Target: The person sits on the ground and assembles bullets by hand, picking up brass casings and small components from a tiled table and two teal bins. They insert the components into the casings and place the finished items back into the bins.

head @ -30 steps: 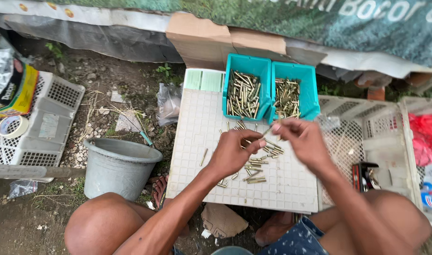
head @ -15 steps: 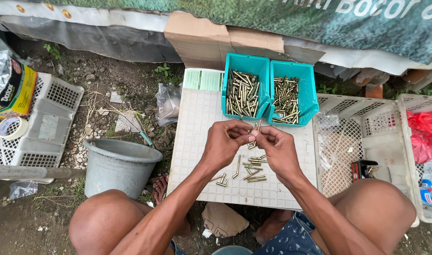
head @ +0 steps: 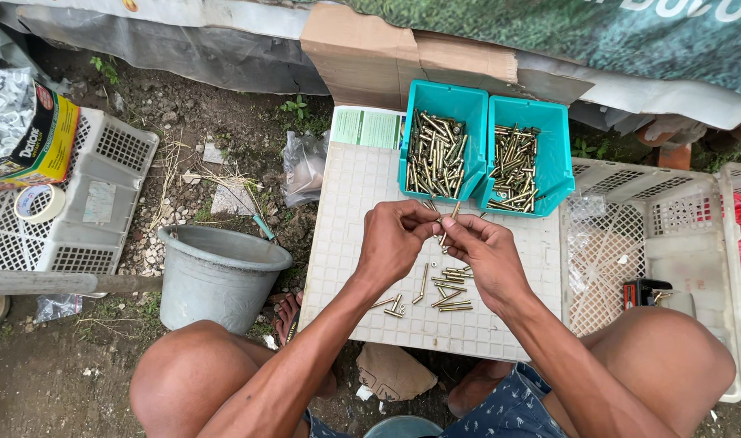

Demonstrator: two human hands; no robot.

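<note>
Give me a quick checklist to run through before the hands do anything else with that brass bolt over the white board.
1. Bolt pinched between both hands: ok.
2. Left hand and right hand meet above the white board: ok.
3. Loose bolts lie on the board beneath the hands, none at its edge: ok.
4. Left teal bin and right teal bin upright, side by side, both holding brass parts: ok.
5. Whether a nut sits on the held bolt: cannot tell, fingers hide it.
</note>
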